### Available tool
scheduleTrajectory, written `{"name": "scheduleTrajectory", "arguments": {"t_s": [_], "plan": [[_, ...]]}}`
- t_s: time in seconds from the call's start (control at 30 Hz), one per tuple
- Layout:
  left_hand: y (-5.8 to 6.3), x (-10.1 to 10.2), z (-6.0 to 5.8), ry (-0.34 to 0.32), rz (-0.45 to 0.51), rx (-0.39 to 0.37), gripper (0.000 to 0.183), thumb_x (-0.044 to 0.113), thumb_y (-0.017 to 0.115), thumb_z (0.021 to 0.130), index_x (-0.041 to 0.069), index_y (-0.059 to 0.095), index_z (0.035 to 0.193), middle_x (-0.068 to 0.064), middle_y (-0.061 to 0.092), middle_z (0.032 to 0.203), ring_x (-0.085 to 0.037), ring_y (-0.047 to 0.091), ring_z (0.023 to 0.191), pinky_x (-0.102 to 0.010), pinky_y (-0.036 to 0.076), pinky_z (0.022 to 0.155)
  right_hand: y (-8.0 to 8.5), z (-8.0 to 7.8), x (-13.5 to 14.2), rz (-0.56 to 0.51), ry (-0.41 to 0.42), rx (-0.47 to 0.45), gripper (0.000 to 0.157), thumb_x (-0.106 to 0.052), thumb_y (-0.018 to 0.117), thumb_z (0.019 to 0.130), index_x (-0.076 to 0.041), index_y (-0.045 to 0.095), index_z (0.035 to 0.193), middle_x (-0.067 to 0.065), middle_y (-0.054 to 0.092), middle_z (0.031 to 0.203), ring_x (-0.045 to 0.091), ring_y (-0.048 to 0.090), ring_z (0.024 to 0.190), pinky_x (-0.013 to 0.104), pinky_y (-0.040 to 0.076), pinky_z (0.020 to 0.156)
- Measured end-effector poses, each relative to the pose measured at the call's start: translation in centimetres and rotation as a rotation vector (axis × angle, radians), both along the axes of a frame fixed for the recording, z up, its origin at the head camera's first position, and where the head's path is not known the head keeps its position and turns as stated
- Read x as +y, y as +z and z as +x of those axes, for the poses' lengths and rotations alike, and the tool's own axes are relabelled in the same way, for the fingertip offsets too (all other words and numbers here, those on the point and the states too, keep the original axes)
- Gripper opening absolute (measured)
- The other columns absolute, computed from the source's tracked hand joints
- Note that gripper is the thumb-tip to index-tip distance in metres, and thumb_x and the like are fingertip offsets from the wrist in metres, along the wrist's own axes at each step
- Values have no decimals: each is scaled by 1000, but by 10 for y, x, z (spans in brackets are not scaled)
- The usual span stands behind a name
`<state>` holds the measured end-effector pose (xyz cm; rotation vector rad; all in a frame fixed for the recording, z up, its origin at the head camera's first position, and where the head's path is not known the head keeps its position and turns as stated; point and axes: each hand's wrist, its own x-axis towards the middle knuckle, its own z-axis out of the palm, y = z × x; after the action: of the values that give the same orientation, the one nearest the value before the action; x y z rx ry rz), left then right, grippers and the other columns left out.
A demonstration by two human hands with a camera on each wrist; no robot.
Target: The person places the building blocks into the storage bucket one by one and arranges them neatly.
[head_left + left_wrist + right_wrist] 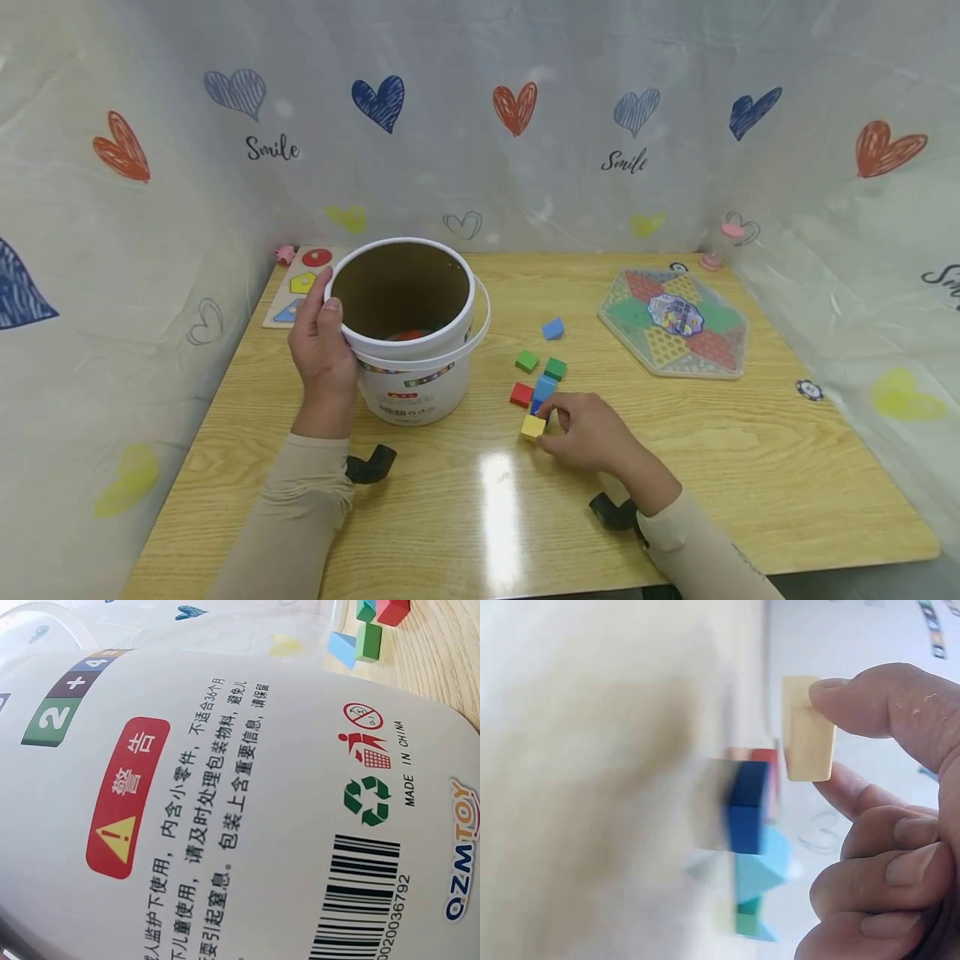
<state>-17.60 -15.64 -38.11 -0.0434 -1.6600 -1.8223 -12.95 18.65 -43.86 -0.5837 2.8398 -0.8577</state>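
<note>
Yellow blk (533,428) pinched in R hand (588,429), nr red blk (522,394); L hand (324,350), fingers straight, against white bucket (442,392).

On the bucket (452,390), a red label (127,799) is marked 警告 beside a warning triangle (116,840). Chinese lines (217,802) are printed next to it, with 36个月 legible. A crossed-out 0-3 sign (363,716), a litter-bin sign (366,750) and a recycling sign (367,801) are set near MADE IN CHINA (403,763). The brand QZMTOY (463,851) is shown beside the barcode (358,896), where 0020036792 can be read. On a strip (73,694), 2 + 4 = is given. "Smile" (273,148) is written twice on the sheet (442,150); at the right edge, "Sm" (943,279) is cut off. The game's label (675,315) cannot be read.
</note>
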Motion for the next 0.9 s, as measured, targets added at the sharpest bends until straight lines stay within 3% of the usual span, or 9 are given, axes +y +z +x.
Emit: {"name": "scheduleTrajectory", "arguments": {"t_s": [0.17,0.33,0.57,0.67,0.9], "plan": [[10,3,7,-6,1,-29,40,17,42,96,23,55,134,-14,48,131,-31,41,123,-43,43,100,26,-7,1,-167,22,3,25,-31,77,77,-24,66,97,-7,32,52,5,24,45,25,45,55],[22,7,17,-1,-31,-54,41,17,41,97,23,54,135,-16,47,130,-31,42,123,-47,42,101,60,-19,-3,-316,47,37,26,-34,76,79,-25,66,101,-4,28,53,9,22,44,28,46,59],[10,-1,7,8,-28,-53,40,20,42,97,24,54,135,-9,49,130,-25,43,123,-48,41,101,107,-41,-34,-552,76,30,25,-18,75,81,-15,67,104,4,28,55,16,23,45,28,32,43],[4,-5,3,11,-29,-53,40,22,44,97,26,54,135,-7,50,131,-24,43,123,-45,42,101,120,-49,-52,-627,97,14,24,-14,74,81,-11,67,104,6,27,55,17,23,46,28,28,42],[29,7,21,-5,-53,-53,41,15,41,97,15,52,137,-18,48,131,-32,42,124,-36,44,100,127,-67,-84,-677,130,46,26,-29,77,78,-20,69,101,7,26,55,21,24,45,30,23,39]]}}
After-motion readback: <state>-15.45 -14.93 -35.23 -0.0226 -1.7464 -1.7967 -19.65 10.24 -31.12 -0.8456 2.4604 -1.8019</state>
